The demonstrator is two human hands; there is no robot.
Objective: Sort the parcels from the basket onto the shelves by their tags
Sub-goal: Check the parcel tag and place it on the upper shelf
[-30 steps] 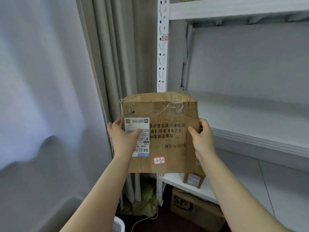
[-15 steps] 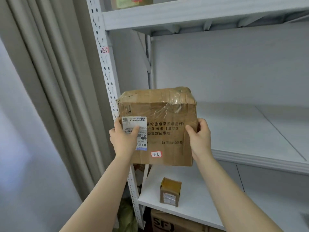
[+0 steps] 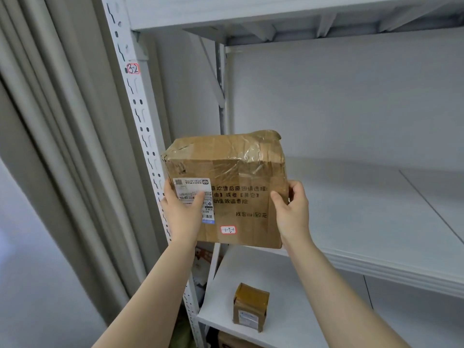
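**Parcel up at the 3-2 shelf, both hands on it**

On my feed the brown cardboard parcel is held up right in front of the left end of the middle shelf. I can't tell if its bottom touches the board. The left hand grips the left edge, thumb lying across the white shipping label. The right hand grips the right edge, thumb on the front, fingers curled round the side. There's a little red-bordered tag low on the front, looks like 3-2-1. The sticker on the rack post says 3-2. A small taped box sits on the lower shelf underneath, and a curtain hangs left of the rack.
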